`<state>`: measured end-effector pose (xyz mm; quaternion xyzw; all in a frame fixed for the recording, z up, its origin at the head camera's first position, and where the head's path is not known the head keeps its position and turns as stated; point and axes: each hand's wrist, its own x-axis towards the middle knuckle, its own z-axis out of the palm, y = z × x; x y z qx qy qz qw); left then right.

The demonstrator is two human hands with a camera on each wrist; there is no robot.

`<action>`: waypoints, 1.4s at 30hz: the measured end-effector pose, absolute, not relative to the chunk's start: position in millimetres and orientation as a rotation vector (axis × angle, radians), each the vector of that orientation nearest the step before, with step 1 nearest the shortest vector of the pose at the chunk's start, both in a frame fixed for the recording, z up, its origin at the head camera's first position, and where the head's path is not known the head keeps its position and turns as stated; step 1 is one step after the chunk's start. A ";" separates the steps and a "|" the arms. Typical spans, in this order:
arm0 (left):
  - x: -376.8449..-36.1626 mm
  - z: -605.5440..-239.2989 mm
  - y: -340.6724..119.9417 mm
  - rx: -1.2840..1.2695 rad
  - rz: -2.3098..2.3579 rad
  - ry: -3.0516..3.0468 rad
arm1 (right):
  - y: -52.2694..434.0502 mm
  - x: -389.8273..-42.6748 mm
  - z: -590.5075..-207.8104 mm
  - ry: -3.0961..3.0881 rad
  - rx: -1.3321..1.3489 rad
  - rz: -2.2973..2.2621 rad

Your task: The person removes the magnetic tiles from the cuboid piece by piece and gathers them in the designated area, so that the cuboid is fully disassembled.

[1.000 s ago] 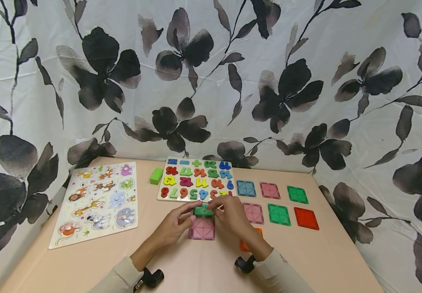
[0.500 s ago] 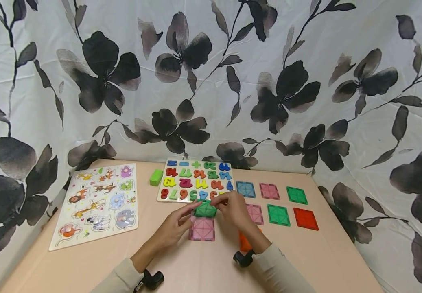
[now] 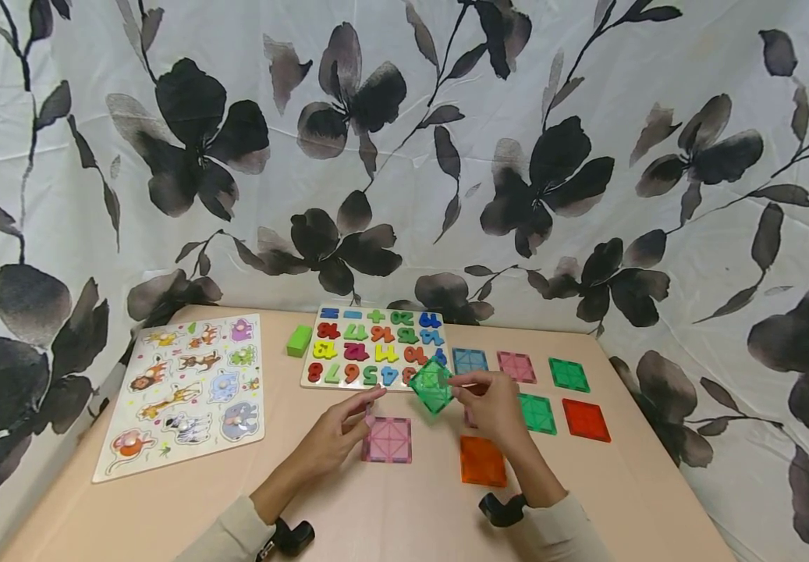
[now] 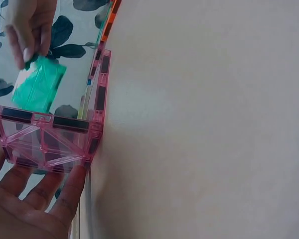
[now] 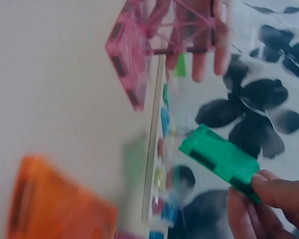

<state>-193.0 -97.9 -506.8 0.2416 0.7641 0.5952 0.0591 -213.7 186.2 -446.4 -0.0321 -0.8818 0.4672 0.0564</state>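
Note:
My right hand [image 3: 491, 402] pinches a green translucent magnetic tile [image 3: 432, 385] by one edge, off the table and tilted, in front of the number board. In the right wrist view, thumb and fingers grip a corner of that green tile [image 5: 219, 159]. My left hand [image 3: 334, 437] holds an upright pink magnetic tile [image 4: 42, 142] at the left edge of a flat pink tile [image 3: 386, 440]. Its fingers [image 4: 67, 196] lie along the upright tile's outer face; the thumb is mostly hidden in the left wrist view.
Right of the hands lie an orange tile [image 3: 483, 461], a red tile [image 3: 587, 420] and several blue, pink and green ones. Behind stands a number puzzle board [image 3: 309, 367] with a green block [image 3: 299, 340] beside it. An animal puzzle board [image 3: 116, 437] lies left.
My right hand has moved right, carrying the green tile away from the pink tiles and turning it cornerwise. The orange tile is more exposed. My left hand has stayed in place.

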 end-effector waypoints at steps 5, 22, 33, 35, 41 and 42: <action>-192.5 -506.7 -98.1 0.729 1.794 2.316 | 225.1 -189.1 -447.9 -2.669 -0.241 1.507; -191.5 -504.0 -97.6 0.665 1.779 2.324 | 323.2 -111.8 -469.3 -2.667 -0.693 1.557; -189.6 -498.7 -101.9 0.637 1.704 2.384 | 334.4 -106.3 -480.3 -2.917 -0.755 1.250; -188.7 -497.1 -104.0 0.635 1.669 2.425 | 335.5 -106.0 -479.1 -2.957 -0.728 1.159; -188.9 -493.5 -111.8 0.599 1.594 2.533 | 317.0 -111.0 -474.8 -2.896 -0.543 1.118; -189.1 -493.4 -113.2 0.598 1.592 2.543 | 309.7 -113.6 -474.0 -2.879 -0.506 1.152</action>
